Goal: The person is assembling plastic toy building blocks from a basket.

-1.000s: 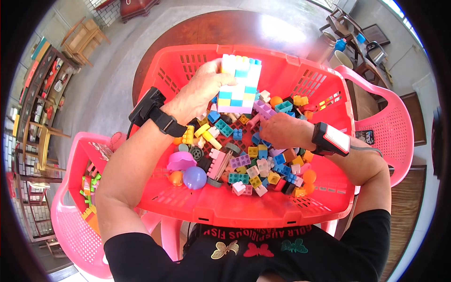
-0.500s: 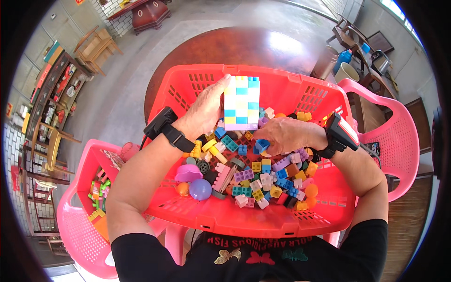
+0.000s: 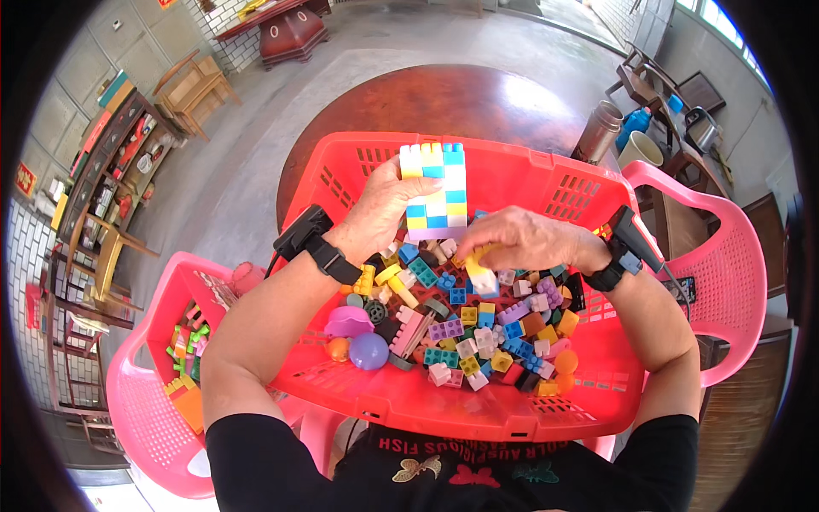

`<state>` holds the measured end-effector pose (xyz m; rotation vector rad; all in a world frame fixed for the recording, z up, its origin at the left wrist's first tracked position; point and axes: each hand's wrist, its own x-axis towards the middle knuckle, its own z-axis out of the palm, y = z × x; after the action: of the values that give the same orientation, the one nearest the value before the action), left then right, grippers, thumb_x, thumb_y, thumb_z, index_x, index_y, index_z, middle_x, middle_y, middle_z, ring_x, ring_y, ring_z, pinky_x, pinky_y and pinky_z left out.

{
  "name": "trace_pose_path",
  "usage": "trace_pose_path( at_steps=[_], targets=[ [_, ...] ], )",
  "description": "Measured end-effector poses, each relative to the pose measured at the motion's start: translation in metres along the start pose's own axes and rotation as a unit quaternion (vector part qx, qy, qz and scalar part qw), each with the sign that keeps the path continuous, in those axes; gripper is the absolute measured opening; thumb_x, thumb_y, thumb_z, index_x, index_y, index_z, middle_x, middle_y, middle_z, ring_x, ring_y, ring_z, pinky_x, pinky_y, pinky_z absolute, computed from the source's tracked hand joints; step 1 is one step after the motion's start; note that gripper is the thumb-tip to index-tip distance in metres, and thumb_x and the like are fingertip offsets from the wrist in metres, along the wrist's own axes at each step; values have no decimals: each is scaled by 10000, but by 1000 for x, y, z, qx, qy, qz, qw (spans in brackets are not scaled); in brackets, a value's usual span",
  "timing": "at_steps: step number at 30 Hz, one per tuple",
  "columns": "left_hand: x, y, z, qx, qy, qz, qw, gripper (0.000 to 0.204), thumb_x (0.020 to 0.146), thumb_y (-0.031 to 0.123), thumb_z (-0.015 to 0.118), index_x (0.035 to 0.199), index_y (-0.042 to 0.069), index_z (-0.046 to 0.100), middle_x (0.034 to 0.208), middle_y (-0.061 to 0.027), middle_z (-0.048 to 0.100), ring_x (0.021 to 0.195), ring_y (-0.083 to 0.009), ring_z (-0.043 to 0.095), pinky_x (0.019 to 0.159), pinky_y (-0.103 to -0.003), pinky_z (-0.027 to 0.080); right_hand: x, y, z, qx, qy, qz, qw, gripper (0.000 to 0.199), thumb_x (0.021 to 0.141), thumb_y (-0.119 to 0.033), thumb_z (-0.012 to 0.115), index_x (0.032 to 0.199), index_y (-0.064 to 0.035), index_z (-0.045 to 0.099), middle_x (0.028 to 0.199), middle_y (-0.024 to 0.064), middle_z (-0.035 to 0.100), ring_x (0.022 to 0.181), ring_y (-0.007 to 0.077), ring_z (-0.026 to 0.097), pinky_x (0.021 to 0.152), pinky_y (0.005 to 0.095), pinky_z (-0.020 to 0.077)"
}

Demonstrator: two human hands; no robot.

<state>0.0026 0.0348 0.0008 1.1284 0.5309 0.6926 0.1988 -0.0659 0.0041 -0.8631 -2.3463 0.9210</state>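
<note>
Clock directions from basket centre, 12 at top of view. Left hand (image 3: 380, 203), about 11 o'clock, has the block panel (image 3: 445, 207): thumb across front face, other fingers mostly hidden at its 9 o'clock edge, closed firmly enough to keep it raised above the pile. Panel is white, blue and yellow bricks on a lilac bottom row, studs toward 12. Right hand (image 3: 522, 241), about 1 o'clock, palm down, fingers bent with a small gap to the thumb, over a yellow-and-white piece (image 3: 480, 271); can't tell whether gripped or just touched. Red basket (image 3: 375, 394) holds a loose mix of bricks under both hands. Purple ball (image 3: 368, 351) at 8, magenta piece (image 3: 348, 322) just beyond it, orange ball (image 3: 338, 349) touching or just beside. 2 more orange balls (image 3: 566, 362) at 4. Dark straps on both wrists. Brown round table (image 3: 384, 101) at 12, metallic flask (image 3: 598, 130) at 1, pink chair (image 3: 725, 235) at 2 to 3, another pink chair (image 3: 141, 435) at 8 with a red container (image 3: 162, 320) of blocks on it.
</note>
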Motion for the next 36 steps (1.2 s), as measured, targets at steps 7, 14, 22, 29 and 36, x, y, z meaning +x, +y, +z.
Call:
trace_pose_path(
  at_steps=[7,14,22,29,36],
  targets=[
    [-1,0,1,-34,3,-9,999,258,897,110,570,1141,33,539,1060,-79,622,965,-169,617,852,-326,513,-1,-18,-22,283,182,199,920,225,894,-114,512,1107,-83,576,900,18,609,660,59,579,561,192,496],
    [-3,5,3,-79,-10,-25,997,301,955,247,498,1166,34,525,1086,-97,617,975,-176,620,827,-338,532,0,-10,-24,314,246,206,894,283,889,-112,473,1146,-16,544,932,56,627,691,105,637,550,213,517],
    [-4,4,2,-49,-44,-9,998,277,919,161,557,1151,14,522,1091,-114,620,956,-188,637,797,-343,554,-3,-6,-25,339,270,205,878,279,897,-132,472,1140,-15,542,936,65,633,681,106,639,541,206,512],
    [-9,8,8,-10,-39,-5,999,278,859,38,606,1125,7,530,1052,-110,636,931,-192,647,785,-339,563,-6,-5,-23,350,267,199,876,225,914,-218,549,1026,-23,559,788,35,600,623,95,594,486,208,491],
    [-4,-7,7,62,12,2,998,470,849,15,610,1274,30,409,1053,-119,610,859,-168,643,743,-317,551,-3,-16,-22,355,247,217,875,267,921,-299,566,984,-40,553,788,31,591,601,87,567,468,205,472]
  ],
)
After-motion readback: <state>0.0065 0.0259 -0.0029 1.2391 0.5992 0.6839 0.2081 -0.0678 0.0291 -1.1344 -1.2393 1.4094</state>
